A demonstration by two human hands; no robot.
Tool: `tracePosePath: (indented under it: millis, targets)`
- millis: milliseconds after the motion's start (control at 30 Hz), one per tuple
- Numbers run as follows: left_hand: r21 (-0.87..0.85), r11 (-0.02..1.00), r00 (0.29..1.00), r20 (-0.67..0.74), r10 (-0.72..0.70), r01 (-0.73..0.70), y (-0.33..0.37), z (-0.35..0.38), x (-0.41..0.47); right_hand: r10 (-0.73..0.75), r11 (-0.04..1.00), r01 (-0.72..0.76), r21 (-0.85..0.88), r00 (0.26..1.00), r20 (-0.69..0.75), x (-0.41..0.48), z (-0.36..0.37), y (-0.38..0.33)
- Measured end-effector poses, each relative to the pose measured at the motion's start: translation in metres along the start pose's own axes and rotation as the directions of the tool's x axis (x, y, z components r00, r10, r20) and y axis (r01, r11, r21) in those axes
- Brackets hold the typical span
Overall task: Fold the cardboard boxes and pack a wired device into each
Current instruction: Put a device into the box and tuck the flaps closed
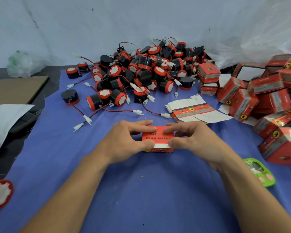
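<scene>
- The red box (157, 139) lay on the blue cloth (141, 190) between the two sets of fingers, printed face up. A white strip showed at its near edge, between the thumbs.
- The left hand (128, 140) pinched the box's left end, with the thumb at the near edge and the fingers curled over the far edge. The right hand (191, 140) gripped the right end in the same way.
- The top looked almost closed. Whether a device was already inside could not be told.
- The box appeared to be thin glossy card, so probably very light, a little slick, and stiff only along its creases. A hard squeeze on a wall would likely dent it. The corners and folded edges seemed the best places to hold it, with flaps pressed along their score lines.
- Just beyond the right fingertips lay a stack of flat box blanks (191, 110), not yet folded.
- Farther past both sets of fingertips was the pile of wired devices (141, 73), with red-and-black leads and white plugs trailing back toward the hands. The devices looked like hard plastic, heavier than the card, and better lifted by the body than by the thin wire.
- Out to the right of the right hand was a heap of folded boxes (267, 98).
- A green object (259, 172) rested near the right wrist.
- One stray device (0, 194) sat well to the left of the left forearm.
</scene>
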State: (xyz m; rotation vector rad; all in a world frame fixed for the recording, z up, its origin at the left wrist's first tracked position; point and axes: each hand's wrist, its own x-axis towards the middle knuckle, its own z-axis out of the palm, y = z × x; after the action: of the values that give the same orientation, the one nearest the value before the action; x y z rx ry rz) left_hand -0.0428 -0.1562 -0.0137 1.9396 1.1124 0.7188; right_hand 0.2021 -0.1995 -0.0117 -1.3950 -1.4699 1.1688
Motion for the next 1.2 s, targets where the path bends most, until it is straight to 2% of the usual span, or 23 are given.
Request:
tracePosePath:
  millis: [100, 200, 333, 633, 833, 900, 1033, 1133, 1200]
  targets:
    - [0.045, 0.999, 1.000, 0.020, 0.007, -0.008, 0.002, -0.001, -0.002, -0.034, 0.989, 0.027, -0.144, 0.998, -0.048, -0.003, 0.003, -0.005]
    - [0.051, 0.999, 0.999, 0.032, 0.003, -0.005, 0.003, -0.003, -0.003, -0.094, 0.975, 0.068, -0.213, 0.989, -0.117, -0.006, 0.007, -0.006]
    - [0.145, 0.989, 0.999, -0.022, 0.038, -0.034, 0.005, -0.001, -0.003, -0.119, 0.957, 0.064, -0.284, 0.976, -0.180, -0.012, 0.015, -0.005]
    - [0.054, 0.997, 0.997, -0.050, 0.053, -0.051, -0.001, -0.001, 0.000, -0.154, 0.953, 0.092, -0.290, 0.968, -0.197, -0.014, 0.018, -0.007]
    - [-0.035, 0.999, 0.999, 0.024, 0.030, -0.029, -0.003, -0.005, -0.002, -0.134, 0.965, 0.090, -0.247, 0.977, -0.169, -0.014, 0.014, -0.006]
    - [-0.012, 0.999, 0.999, -0.019, 0.050, -0.051, -0.003, -0.002, -0.003, -0.139, 0.962, 0.099, -0.255, 0.979, -0.147, -0.014, 0.012, -0.006]
    - [0.099, 0.971, 0.940, -0.248, 0.234, -0.215, 0.000, 0.020, -0.010, -0.164, 0.959, 0.117, -0.259, 0.972, -0.168, -0.012, 0.010, -0.003]
    - [0.156, 0.963, 0.917, -0.304, 0.259, -0.221, 0.001, 0.029, -0.008, -0.224, 0.933, 0.126, -0.338, 0.936, -0.270, -0.008, 0.017, 0.003]
    - [0.204, 0.956, 0.911, -0.312, 0.269, -0.213, 0.000, 0.030, -0.005, -0.252, 0.913, 0.128, -0.387, 0.924, -0.288, -0.006, 0.021, 0.006]
